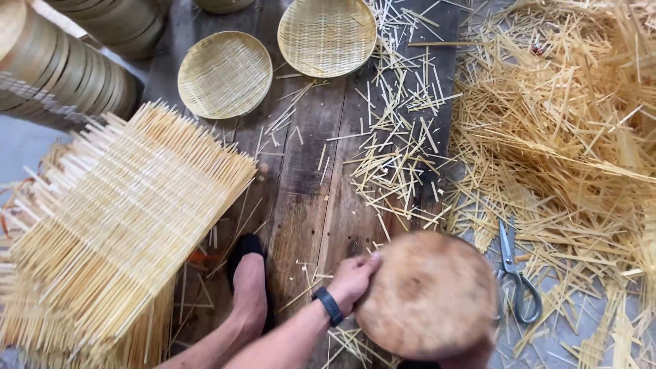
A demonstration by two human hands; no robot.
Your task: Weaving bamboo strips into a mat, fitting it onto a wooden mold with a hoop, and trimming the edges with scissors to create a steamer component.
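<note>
dark worn wooden planks form the floor, pale grey ground beside, daylight.

Open plank floor runs between the stacked woven mats at left and the strip pile at right. Two round baskets block the far end; scissors lie beside the wooden disc.

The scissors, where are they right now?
In the head view, the scissors lie on the floor at lower right, among scattered bamboo strips, just right of the round wooden block that the left hand touches.
</note>
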